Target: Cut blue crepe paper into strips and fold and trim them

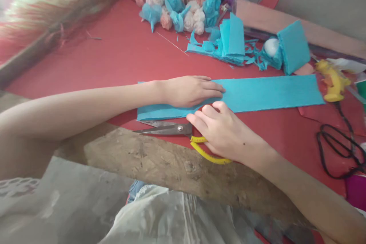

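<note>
A long strip of blue crepe paper (271, 91) lies flat on the red table surface. Across its left part rests my left hand (190, 90), palm down with fingers stretched out over the paper. My right hand (220, 131) is curled round the handles of a pair of scissors (177, 129), just below the strip's near edge. The scissors' dark blades point left, slightly parted, and a yellow loop of the handle shows under my fingers. Part of the handles is hidden by my right hand.
Crepe paper flowers (174, 2) in blue, white and peach are heaped at the back. Folded blue paper (233, 40) and scraps lie behind the strip. On the right sit a yellow glue gun (333, 80) and its black cord (323, 141). A worn wooden edge (160, 160) runs along the front.
</note>
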`<state>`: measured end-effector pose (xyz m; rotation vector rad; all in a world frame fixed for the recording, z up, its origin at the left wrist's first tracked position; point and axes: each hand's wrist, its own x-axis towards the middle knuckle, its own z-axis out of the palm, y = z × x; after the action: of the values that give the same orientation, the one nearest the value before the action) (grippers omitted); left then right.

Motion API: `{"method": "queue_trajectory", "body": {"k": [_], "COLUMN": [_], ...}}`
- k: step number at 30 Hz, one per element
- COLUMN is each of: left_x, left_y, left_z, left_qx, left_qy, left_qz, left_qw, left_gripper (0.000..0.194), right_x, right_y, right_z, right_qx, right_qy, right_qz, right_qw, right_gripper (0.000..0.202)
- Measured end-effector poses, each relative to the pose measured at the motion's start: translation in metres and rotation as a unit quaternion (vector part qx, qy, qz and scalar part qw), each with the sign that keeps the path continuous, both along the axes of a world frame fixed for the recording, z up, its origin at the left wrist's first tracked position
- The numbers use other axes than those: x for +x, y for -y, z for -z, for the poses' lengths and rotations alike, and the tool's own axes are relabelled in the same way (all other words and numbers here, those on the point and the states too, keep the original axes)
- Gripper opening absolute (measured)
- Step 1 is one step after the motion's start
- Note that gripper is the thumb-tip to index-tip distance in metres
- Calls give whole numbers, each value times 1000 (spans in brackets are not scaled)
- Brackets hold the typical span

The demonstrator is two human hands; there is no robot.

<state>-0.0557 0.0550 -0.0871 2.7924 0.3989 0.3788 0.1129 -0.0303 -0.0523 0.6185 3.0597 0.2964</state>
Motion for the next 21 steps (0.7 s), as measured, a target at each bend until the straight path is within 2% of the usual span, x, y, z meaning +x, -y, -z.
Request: {"method": "queue_trajectory", "body": {"k": [7,15,21], "left_x": [1,0,1], "left_y": [0,0,0], "left_z": [-3,-7,-7], "left_qx": [-37,-54,-68], "left_qy": [-11,-12,-29], "left_qz": [-3,8,-1], "left_qw": [999,998,997], "left_gripper": [37,39,39], "right_x": [-11,-18,-24], "right_y": [-3,-3,-4], "right_z": [0,4,2], "right_qx": [15,27,47], "right_qy": [-12,-27,-52], "right_qz": [13,-2,-18], "right_qw": [1000,999,997], "right_gripper": [20,10,18]}}
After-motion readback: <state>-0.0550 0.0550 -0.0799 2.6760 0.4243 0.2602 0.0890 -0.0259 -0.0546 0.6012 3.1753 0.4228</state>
